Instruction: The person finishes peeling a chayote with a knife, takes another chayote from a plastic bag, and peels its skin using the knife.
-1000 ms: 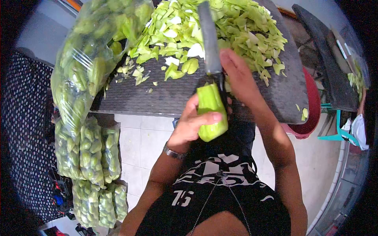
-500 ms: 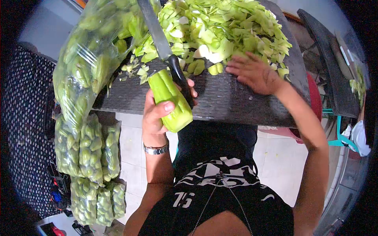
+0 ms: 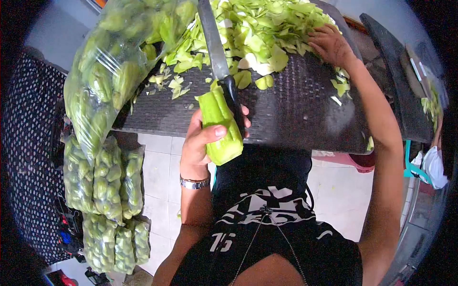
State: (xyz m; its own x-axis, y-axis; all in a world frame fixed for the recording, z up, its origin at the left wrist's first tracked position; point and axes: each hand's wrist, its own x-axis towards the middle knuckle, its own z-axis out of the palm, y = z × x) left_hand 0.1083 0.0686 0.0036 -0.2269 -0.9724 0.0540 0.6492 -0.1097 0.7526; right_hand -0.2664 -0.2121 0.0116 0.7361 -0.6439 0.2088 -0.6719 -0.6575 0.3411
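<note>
My left hand (image 3: 198, 144) is closed around a trimmed green vegetable (image 3: 219, 125) with flat, cut facets; its exact kind is unclear. The same hand grips a kitchen knife (image 3: 215, 45) by its black handle, behind the vegetable, with the blade pointing up and away. My right hand (image 3: 333, 46) lies at the right edge of a big heap of thin green and whitish slices (image 3: 260, 28), fingers spread and touching it. The heap rests on a dark, woven-textured tabletop (image 3: 286, 114).
A large clear plastic bag of green produce (image 3: 102, 86) hangs over the table's left edge. Several packed bags (image 3: 107, 178) stand below it on the tiled floor. Scraps (image 3: 341, 86) lie near my right forearm. A dark chair (image 3: 400, 81) stands at the right.
My right hand has moved up and right along the heap, and the slices there have shifted away from the table's front. My left hand, with vegetable and knife, has moved slightly right.
</note>
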